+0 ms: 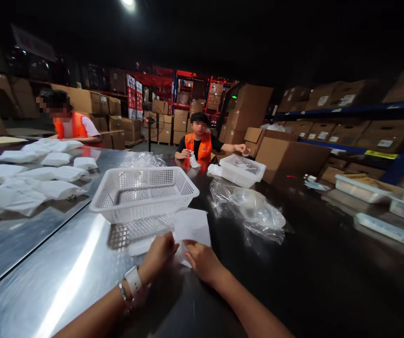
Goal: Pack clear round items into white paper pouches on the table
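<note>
My left hand, with a white watch on the wrist, is closed on the near edge of a flat white bag that lies on the steel table. My right hand pinches the same bag just to the right. The two hands almost touch. A white plastic basket stands empty just beyond the bag. Crumpled clear plastic film lies to the right of the basket.
Several white pouches are spread at the left. Two people in orange vests work at the far side; one reaches into a second white basket. Cardboard boxes and blue shelving with trays line the right.
</note>
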Demonstrator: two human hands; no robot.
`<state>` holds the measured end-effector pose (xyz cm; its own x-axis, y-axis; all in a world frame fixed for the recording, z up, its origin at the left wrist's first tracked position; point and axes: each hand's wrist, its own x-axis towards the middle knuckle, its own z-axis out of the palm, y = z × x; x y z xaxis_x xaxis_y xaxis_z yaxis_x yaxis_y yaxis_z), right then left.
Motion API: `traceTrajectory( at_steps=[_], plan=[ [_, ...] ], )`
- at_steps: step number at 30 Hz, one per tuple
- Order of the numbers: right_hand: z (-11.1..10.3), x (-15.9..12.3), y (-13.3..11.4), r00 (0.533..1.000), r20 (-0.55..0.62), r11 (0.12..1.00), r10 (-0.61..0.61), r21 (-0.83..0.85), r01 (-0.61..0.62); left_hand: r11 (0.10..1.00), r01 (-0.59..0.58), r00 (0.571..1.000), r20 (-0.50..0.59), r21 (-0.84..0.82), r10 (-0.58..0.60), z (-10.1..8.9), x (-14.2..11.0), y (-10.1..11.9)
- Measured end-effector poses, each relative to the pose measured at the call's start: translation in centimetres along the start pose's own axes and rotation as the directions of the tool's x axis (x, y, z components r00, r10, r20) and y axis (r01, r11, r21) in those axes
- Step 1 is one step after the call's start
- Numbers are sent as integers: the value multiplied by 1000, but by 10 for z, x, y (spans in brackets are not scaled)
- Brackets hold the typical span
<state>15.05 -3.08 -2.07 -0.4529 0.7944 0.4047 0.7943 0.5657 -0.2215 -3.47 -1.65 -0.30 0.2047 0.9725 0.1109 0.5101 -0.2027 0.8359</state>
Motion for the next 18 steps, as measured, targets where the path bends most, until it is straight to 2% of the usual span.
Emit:
traceTrajectory(
  at_steps=[2, 5, 9, 14, 18],
  plan=[
    [-3, 0, -12, 994, -88, 998, -65, -17, 63, 990, 86, 996, 22, -115, -84, -3, 5, 2],
    [-5, -1, -23, 973, -225, 999, -40, 0, 41, 925, 227, 973, 113, -305, -202, -1, 5, 6],
    [-3, -2, -24, 954, -296, 999, -39, -5, 39, 793, 357, 932, 241, -494, -270, 4, -3, 11],
    [0, -2, -24, 946, -319, 997, -54, -67, 34, 649, 433, 901, 290, -626, -321, 7, -7, 11],
    [5, -3, -25, 965, -259, 996, -47, -91, 24, 583, 403, 912, 252, -705, -324, 16, -5, 9]
  ],
)
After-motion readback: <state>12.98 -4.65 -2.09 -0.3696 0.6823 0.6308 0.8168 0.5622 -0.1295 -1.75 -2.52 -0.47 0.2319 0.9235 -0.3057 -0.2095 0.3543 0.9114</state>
